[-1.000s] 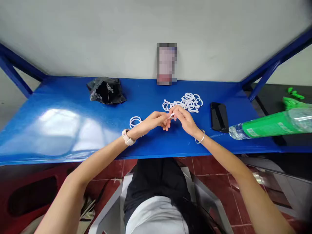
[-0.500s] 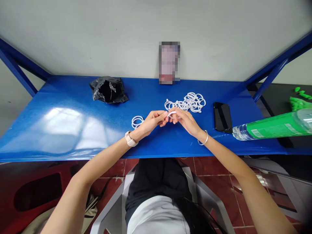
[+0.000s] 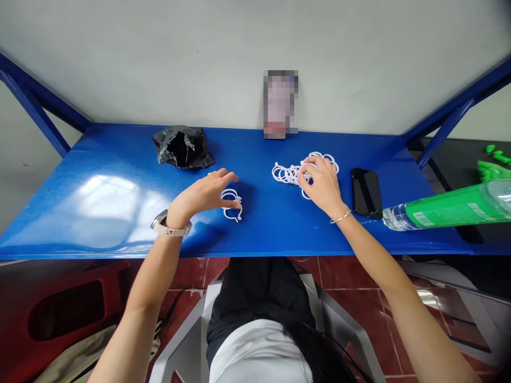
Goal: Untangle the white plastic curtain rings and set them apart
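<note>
Two hands over white plastic rings on a blue table (image 3: 120,213)
The left hand (image 3: 202,196) hovers spread and empty over the small ring stack (image 3: 232,206); on the loose ring pile (image 3: 288,173) the right hand (image 3: 322,185) curls its fingers (grip unclear). The rings look thin, light and springy, best pinched by the rim.

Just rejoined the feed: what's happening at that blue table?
A seated person works at the blue table. The left hand is open, just over a small stack of white rings. The right hand has its fingers in the larger pile of white rings; whether it grips one is unclear. A black phone lies right of that pile.
</note>
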`<state>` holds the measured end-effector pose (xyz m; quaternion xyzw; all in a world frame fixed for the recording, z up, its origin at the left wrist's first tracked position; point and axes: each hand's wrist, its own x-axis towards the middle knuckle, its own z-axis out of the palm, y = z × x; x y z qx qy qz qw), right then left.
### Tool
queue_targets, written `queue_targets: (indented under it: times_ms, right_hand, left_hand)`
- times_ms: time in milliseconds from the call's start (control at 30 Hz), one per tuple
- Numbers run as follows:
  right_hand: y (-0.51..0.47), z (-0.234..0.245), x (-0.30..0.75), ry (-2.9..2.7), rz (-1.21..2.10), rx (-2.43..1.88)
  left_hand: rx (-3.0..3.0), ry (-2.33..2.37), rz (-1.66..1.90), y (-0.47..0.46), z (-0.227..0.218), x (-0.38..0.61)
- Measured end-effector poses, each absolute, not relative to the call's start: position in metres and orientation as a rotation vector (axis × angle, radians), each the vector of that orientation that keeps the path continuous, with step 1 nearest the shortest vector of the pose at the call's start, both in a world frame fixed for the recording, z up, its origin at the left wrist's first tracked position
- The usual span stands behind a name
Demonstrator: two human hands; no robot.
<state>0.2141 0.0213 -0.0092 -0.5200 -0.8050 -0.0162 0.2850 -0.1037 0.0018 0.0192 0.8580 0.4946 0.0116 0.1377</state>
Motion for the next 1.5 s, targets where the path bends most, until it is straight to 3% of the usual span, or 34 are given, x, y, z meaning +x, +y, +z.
queue_targets:
  times_ms: [167,467,967,1500]
  right_hand:
    - [0.024,-0.015,0.216,-2.189,-0.155,-1.500]
    - [0.022,-0.015,0.207,-2.132,-0.224,-1.396]
    - [0.009,-0.020,0.192,-2.336,0.100,-1.107]
    - [-0.001,-0.016,0.187,-2.194,0.325,-0.777]
  left_hand:
    - [2.482,1.416,-0.135,-0.010,0.010,-0.108]
    - [2.573,1.448,0.072,0.008,0.004,-0.061]
    - [2.372,1.190,0.500,0.028,-0.011,-0.040]
    - [2.103,0.921,0.657,0.008,0.014,-0.038]
